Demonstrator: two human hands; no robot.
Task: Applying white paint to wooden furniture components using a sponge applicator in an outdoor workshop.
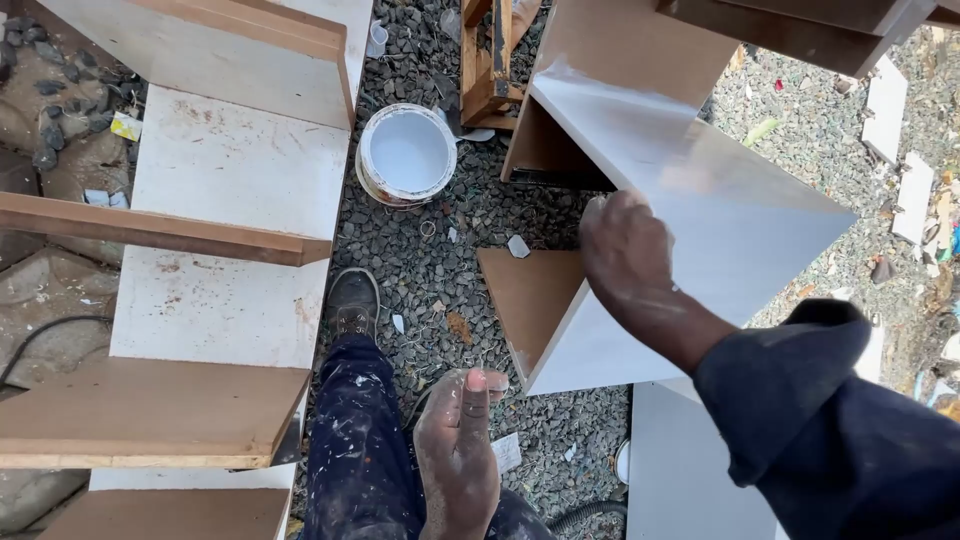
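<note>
R hand [628,250] rests on the edge of a white-painted panel [700,220], part of a boxy wooden unit w/ brown unpainted inner faces, tilted up over the gravel ground [440,270]. Fingers curl over the panel's edge near the inside corner; whether they pinch something small (cloth, pad) can't tell, the back of the hand hides it. Dark blue sleeve [830,420] covers the R arm, paint dust on the wrist.

L hand [458,450] hangs low at centre, away from the unit, fingers loosely curled in, thumb up, holding nothing visible. It hovers over the person's paint-spattered dark trousers [365,450].

Counts:
- 1 paint bucket [406,155], round, white paint inside, standing on the gravel just L of the unit, apart from both hands.
- 1 boot [352,300] visible, dark, on the gravel below the bucket.
- 1 shelf unit [230,200] lying on the L, white back board w/ 4 brown dividers/shelves seen edge-on.
- 1 small wooden frame [490,60] at top centre, behind the bucket.
- 1 dark board [800,25] crossing top R corner.
- Several white offcuts [912,195] scattered on the ground at far R, at least 3.
- 1 black cable [40,335] on the dirt at far L.
- 1 pale flat panel [680,470] on the ground under the R arm.
</note>
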